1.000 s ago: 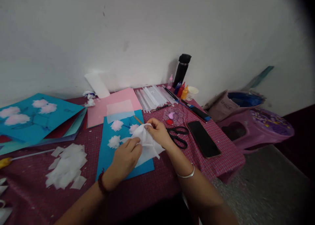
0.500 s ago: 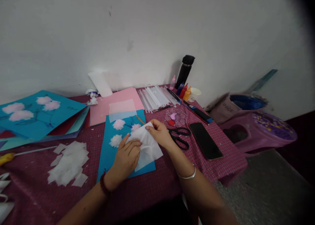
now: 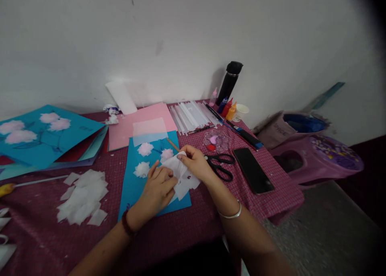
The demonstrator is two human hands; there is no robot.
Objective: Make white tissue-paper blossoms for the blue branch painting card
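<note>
Over the lower right of a blue sheet (image 3: 128, 187), both hands are closed on a thin white tissue (image 3: 187, 185). My left hand (image 3: 158, 187) grips its left side with bent fingers. My right hand (image 3: 196, 163) pinches its upper right between thumb and fingers. The tissue is creased, its lower part hangs loose, and small dark marks show near its middle. Pale fluffy paper flowers (image 3: 145, 149) are on the blue sheet. A brown pencil-like stick (image 3: 173, 144) points out past my right fingers; its lower end is hidden. Black scissors (image 3: 223, 167) lie beside my right wrist.
Left of the sheet is a pile of white tissue squares (image 3: 86, 197). A finished-looking flower sheet (image 3: 60, 139) tops stacked papers. To the right are a phone (image 3: 253, 171), a paint palette (image 3: 217, 141), paint bottles (image 3: 230, 111) and a black flask (image 3: 229, 83).
The tissue has been drawn together and looks more crumpled and smaller, with its loose end folded. My left fingers have curled further in and shifted slightly right. The view has moved slightly.
</note>
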